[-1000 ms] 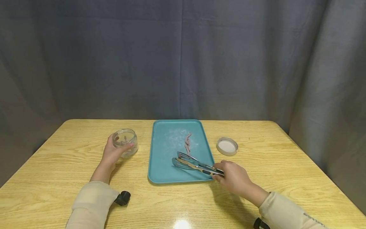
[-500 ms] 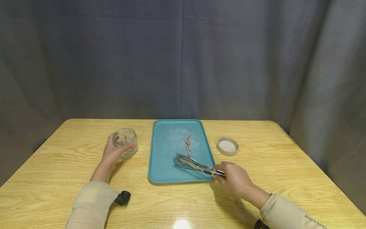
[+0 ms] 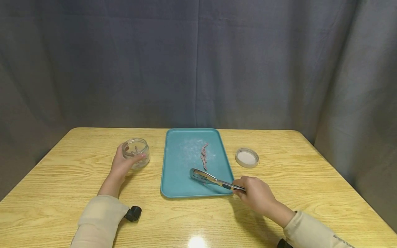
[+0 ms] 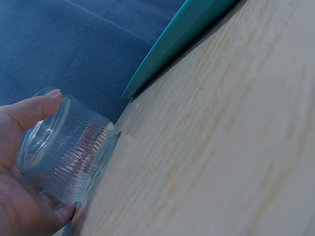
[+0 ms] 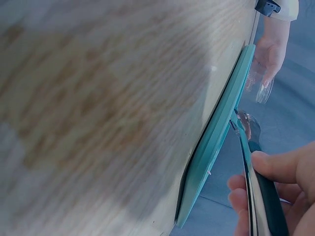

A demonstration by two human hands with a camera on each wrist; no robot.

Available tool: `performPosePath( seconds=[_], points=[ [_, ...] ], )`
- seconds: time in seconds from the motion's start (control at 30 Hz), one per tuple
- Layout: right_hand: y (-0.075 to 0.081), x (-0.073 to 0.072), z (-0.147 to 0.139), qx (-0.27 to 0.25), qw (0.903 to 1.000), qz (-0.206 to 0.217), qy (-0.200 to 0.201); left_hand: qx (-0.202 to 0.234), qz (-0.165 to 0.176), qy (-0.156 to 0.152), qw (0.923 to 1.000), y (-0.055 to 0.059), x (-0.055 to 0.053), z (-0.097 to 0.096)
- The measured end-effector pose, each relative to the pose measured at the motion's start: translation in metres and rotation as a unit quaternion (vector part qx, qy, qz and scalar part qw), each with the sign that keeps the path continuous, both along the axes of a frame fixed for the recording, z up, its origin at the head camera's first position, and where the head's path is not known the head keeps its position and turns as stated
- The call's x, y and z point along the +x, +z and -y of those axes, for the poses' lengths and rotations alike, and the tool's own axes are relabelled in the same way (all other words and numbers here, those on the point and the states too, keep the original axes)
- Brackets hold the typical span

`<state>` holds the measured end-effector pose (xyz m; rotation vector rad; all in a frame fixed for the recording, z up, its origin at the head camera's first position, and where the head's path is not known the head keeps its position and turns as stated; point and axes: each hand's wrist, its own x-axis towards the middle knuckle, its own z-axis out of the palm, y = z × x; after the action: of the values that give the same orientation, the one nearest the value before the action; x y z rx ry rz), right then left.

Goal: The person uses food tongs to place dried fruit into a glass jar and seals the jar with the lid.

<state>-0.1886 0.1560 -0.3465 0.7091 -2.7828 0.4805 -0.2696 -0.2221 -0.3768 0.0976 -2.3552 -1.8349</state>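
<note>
My left hand (image 3: 122, 164) grips a clear glass jar (image 4: 74, 147) round its side, the thumb near the rim. The jar stands on the table with a few thin pinkish strips inside. My right hand (image 3: 254, 193) holds metal kitchen tongs (image 3: 214, 179) with dark grips, thumb on one arm and fingers curled round the other. The tongs' heads are low over the near part of a teal tray (image 3: 176, 165), close together. Something brownish shows between them in the right wrist view; I cannot tell what. Just beyond lies a thin, twisted pinkish strip (image 3: 203, 155) on the tray.
A round, pale-lined lid (image 3: 246, 158) lies on the wooden table (image 3: 149, 220) right of the tray. Whitish powder or smears (image 3: 190, 147) mark the tray's far half. A dark curtain (image 3: 149, 69) hangs behind the table.
The tongs' arms have come together, and their heads have shifted slightly toward me and right. My left hand and the jar have stayed in place.
</note>
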Motion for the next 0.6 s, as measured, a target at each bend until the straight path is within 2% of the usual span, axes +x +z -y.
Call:
performPosePath(
  seconds=[0.3,0.6],
  points=[
    [0.003,-0.001,-0.002,-0.013,0.9999,0.007,0.003,0.003,-0.001,-0.004,1.0,-0.001,-0.001,0.001],
    [0.01,-0.007,-0.005,-0.017,0.9991,0.013,-0.036,0.002,-0.003,-0.003,1.0,-0.002,-0.002,0.001]
  ],
)
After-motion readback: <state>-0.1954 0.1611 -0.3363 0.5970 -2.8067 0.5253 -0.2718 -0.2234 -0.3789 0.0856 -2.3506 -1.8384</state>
